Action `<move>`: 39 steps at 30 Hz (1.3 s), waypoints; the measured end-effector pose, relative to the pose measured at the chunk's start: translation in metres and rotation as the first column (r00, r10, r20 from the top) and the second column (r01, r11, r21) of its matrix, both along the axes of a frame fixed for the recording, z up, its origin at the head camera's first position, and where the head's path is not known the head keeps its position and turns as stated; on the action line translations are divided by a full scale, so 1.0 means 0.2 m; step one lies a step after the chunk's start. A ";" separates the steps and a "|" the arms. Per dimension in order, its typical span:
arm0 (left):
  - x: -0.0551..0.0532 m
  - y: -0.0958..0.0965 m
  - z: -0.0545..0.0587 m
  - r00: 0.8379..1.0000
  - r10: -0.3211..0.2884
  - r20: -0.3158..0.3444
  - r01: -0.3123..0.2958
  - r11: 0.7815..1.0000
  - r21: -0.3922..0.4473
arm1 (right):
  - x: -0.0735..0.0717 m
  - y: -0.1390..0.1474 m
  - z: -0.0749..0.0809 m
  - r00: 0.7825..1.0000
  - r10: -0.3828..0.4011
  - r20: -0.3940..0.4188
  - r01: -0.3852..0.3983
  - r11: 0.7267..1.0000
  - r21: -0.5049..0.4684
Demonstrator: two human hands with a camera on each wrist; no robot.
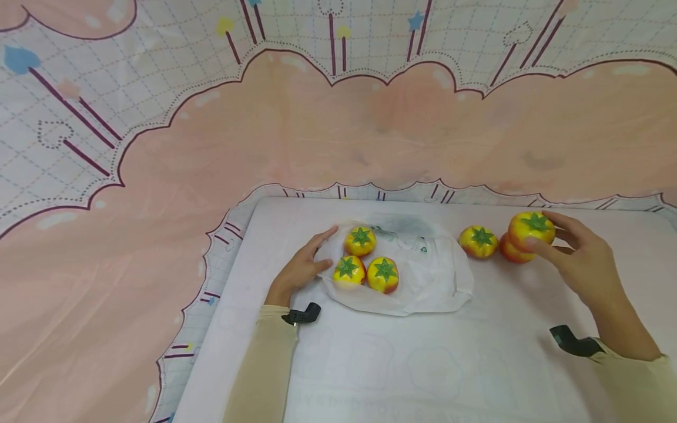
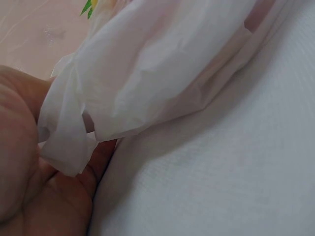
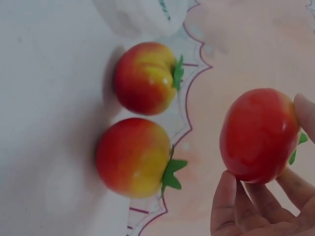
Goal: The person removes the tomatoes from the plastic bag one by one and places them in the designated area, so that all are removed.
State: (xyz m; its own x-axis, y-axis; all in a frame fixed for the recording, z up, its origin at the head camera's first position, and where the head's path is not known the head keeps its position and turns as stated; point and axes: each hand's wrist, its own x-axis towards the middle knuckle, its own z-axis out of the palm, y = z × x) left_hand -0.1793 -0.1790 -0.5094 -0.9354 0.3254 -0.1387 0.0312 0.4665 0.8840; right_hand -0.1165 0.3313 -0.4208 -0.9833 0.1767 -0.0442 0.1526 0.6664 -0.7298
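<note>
My right hand [image 1: 587, 264] holds a toy tomato [image 1: 531, 228] between thumb and fingertips, raised off the table. It is red below and yellow around a green star-shaped leaf. Beneath and beside it two similar tomatoes stand on the table, one partly hidden [image 1: 515, 251] and one to its left [image 1: 478, 242]; the right wrist view shows both. At the left, my left hand [image 1: 301, 267] grips the edge of a white plastic bag [image 1: 423, 282]. Bunched film of the bag [image 2: 147, 73] lies between thumb and fingers in the left wrist view. Three more tomatoes [image 1: 361, 241] sit on the bag's left part.
A white table [image 1: 423, 376] bears everything, with faint printing near its front. Behind it and along its left side hangs a pink, cloud-patterned cloth [image 1: 370, 135]. Dark wrist devices [image 1: 302, 314] sit at both sleeve cuffs.
</note>
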 end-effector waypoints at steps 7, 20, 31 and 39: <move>-0.01 0.00 0.00 1.000 0.003 -0.001 -0.003 1.000 -0.016 | 0.00 0.04 -0.01 0.997 -0.077 0.018 0.076 0.997 0.007; 0.00 0.01 0.00 1.000 0.014 0.005 -0.014 0.999 -0.030 | 0.02 0.10 -0.06 0.984 -0.167 0.062 0.170 0.985 -0.032; 0.00 0.01 0.01 1.000 0.013 0.001 -0.013 1.000 -0.024 | 0.03 0.17 -0.12 0.956 -0.276 0.103 0.286 0.953 -0.099; 0.00 0.00 0.00 1.000 0.018 0.000 -0.018 0.999 -0.032 | 0.01 0.23 -0.16 0.936 -0.321 0.142 0.341 0.928 -0.151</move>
State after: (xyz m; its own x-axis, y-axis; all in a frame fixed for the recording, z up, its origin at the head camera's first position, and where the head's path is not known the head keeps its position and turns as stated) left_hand -0.1794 -0.1787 -0.5091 -0.9410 0.3040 -0.1488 0.0226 0.4952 0.8685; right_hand -0.1140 0.3773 -0.4534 -0.8569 0.4710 -0.2097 0.4309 0.4312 -0.7927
